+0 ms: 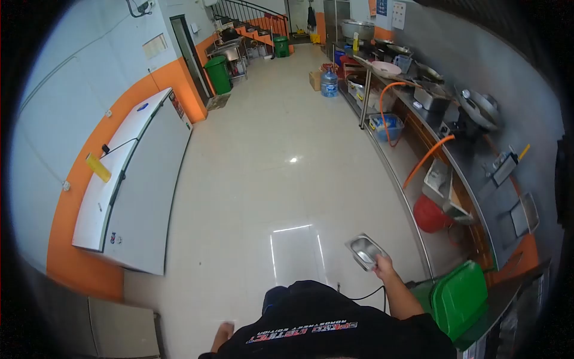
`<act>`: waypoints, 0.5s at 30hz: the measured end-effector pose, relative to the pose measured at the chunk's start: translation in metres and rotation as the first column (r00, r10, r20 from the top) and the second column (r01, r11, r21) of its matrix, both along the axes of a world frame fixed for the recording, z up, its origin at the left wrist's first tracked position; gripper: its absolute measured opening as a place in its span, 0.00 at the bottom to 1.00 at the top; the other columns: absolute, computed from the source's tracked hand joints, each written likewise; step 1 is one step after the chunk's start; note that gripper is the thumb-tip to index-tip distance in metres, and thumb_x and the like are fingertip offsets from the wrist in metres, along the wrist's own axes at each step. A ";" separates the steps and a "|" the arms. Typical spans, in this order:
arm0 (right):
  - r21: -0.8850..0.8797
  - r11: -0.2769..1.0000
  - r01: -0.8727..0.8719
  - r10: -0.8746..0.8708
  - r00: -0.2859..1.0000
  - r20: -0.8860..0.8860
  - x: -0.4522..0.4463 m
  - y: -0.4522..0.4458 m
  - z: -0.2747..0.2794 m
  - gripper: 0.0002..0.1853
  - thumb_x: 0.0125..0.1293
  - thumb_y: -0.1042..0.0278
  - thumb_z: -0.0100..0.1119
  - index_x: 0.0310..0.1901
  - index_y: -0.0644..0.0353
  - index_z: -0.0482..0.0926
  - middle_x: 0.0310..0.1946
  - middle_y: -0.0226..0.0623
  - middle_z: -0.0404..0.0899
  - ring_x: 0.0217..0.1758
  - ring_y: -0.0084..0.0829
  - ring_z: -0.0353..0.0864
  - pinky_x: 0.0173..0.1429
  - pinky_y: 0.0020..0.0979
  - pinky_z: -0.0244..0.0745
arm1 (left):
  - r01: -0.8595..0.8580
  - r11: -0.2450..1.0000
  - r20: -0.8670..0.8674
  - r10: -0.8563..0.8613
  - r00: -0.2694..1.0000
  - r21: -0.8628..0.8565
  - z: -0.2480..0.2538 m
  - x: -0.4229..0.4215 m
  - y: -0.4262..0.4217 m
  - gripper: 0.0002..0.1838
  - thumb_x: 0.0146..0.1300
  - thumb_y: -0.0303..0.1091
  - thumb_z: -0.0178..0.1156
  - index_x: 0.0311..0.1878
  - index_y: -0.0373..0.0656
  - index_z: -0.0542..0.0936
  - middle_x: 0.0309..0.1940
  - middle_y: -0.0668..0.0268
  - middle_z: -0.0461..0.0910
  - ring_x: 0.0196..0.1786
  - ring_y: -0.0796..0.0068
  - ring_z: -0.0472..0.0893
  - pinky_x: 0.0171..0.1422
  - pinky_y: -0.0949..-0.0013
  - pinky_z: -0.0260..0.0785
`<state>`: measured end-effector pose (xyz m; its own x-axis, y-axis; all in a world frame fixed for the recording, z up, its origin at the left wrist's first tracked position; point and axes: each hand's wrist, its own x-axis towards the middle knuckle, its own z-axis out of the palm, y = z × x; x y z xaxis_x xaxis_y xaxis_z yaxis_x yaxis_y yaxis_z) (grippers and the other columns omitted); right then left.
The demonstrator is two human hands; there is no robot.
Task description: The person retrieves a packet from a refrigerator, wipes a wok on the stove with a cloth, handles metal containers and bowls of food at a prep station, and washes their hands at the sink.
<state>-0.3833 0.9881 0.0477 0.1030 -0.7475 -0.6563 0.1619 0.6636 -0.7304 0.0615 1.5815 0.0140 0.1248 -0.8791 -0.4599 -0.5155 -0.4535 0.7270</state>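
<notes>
- At the near right, the right hand (381, 264) has its fingers clamped on the near right edge of a shallow, rectangular, silver metal pan (362, 246), above the glossy pale floor (263, 179).
- Left of the black printed shirt (335, 326), the left hand (225, 331) hangs low; whether its fingers touch, I cannot tell.
- Right of the pan, a green plastic bin (459, 299) stands.

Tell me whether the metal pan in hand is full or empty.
Empty: the metal pan in the right hand shows its bare, shiny inside.

Bright green bin lid (459, 299).
</notes>
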 end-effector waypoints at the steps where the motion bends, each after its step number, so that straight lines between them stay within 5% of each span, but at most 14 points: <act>1: -0.044 0.999 -0.032 0.034 0.998 0.050 0.038 -0.034 0.016 0.10 0.59 0.77 0.50 0.43 0.57 0.73 0.27 0.31 0.72 0.21 0.26 0.71 0.17 0.27 0.60 | 0.064 0.996 -0.482 -0.025 0.876 0.064 0.000 0.014 0.007 0.26 0.49 0.50 0.66 0.45 0.39 0.81 0.50 0.45 0.78 0.55 0.51 0.77 0.60 0.54 0.68; 2: -0.054 0.998 -0.027 0.029 0.999 0.042 0.074 -0.069 0.027 0.10 0.59 0.77 0.50 0.43 0.57 0.73 0.27 0.31 0.72 0.21 0.26 0.71 0.17 0.27 0.60 | -0.196 0.857 -0.093 0.271 0.958 0.476 -0.013 -0.003 -0.006 0.26 0.51 0.50 0.64 0.46 0.39 0.80 0.51 0.45 0.77 0.55 0.51 0.76 0.60 0.54 0.68; 3: -0.093 0.990 -0.109 0.116 0.991 0.071 0.113 -0.106 0.034 0.11 0.59 0.77 0.49 0.44 0.57 0.73 0.28 0.32 0.73 0.21 0.26 0.71 0.17 0.27 0.61 | -0.318 0.762 0.038 0.360 0.932 0.565 -0.016 0.004 -0.040 0.26 0.52 0.50 0.62 0.48 0.39 0.79 0.53 0.46 0.76 0.55 0.50 0.76 0.61 0.53 0.67; 7: -0.174 0.965 -0.195 0.206 0.977 0.046 0.219 -0.216 0.042 0.14 0.60 0.78 0.48 0.47 0.58 0.72 0.30 0.35 0.75 0.22 0.25 0.74 0.17 0.27 0.64 | -0.375 0.793 0.112 0.369 0.923 0.480 -0.043 0.103 -0.211 0.26 0.59 0.48 0.55 0.55 0.40 0.75 0.57 0.46 0.73 0.57 0.49 0.75 0.62 0.51 0.66; 10: -0.148 0.988 0.050 -0.057 0.997 -0.043 0.269 -0.269 0.031 0.14 0.57 0.77 0.52 0.47 0.60 0.74 0.27 0.33 0.76 0.21 0.26 0.75 0.16 0.28 0.66 | -0.350 0.848 0.215 0.285 0.934 0.398 -0.060 0.214 -0.320 0.26 0.64 0.47 0.49 0.60 0.41 0.72 0.60 0.47 0.70 0.59 0.49 0.74 0.64 0.49 0.64; 12: -0.078 0.997 0.016 -0.030 0.984 -0.175 0.261 -0.304 -0.004 0.14 0.57 0.77 0.52 0.46 0.60 0.73 0.27 0.36 0.75 0.21 0.28 0.74 0.17 0.30 0.66 | -0.258 0.896 0.393 0.104 0.913 0.362 -0.062 0.298 -0.396 0.26 0.68 0.47 0.45 0.63 0.41 0.69 0.63 0.47 0.68 0.60 0.48 0.74 0.64 0.48 0.63; 14: -0.030 0.999 0.045 -0.052 0.941 -0.335 0.252 -0.331 -0.019 0.13 0.56 0.76 0.52 0.45 0.61 0.73 0.27 0.39 0.75 0.21 0.32 0.74 0.17 0.32 0.66 | -0.027 0.932 0.748 -0.272 0.605 0.361 -0.053 0.387 -0.489 0.26 0.71 0.46 0.42 0.66 0.42 0.67 0.65 0.48 0.67 0.61 0.47 0.73 0.65 0.47 0.63; 15: -0.045 0.993 0.110 -0.119 0.915 -0.386 0.252 -0.337 -0.026 0.13 0.55 0.76 0.53 0.44 0.62 0.73 0.27 0.40 0.74 0.21 0.33 0.74 0.17 0.33 0.66 | -0.342 0.918 0.553 0.182 0.813 0.200 -0.050 0.436 -0.564 0.26 0.70 0.48 0.41 0.61 0.40 0.71 0.60 0.45 0.70 0.57 0.44 0.75 0.58 0.47 0.69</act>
<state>-0.1317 0.6509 0.0213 -0.2432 -0.7539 -0.6104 -0.0634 0.6403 -0.7655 0.4974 1.0179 -0.0363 0.6189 -0.6224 -0.4792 -0.6066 -0.7662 0.2118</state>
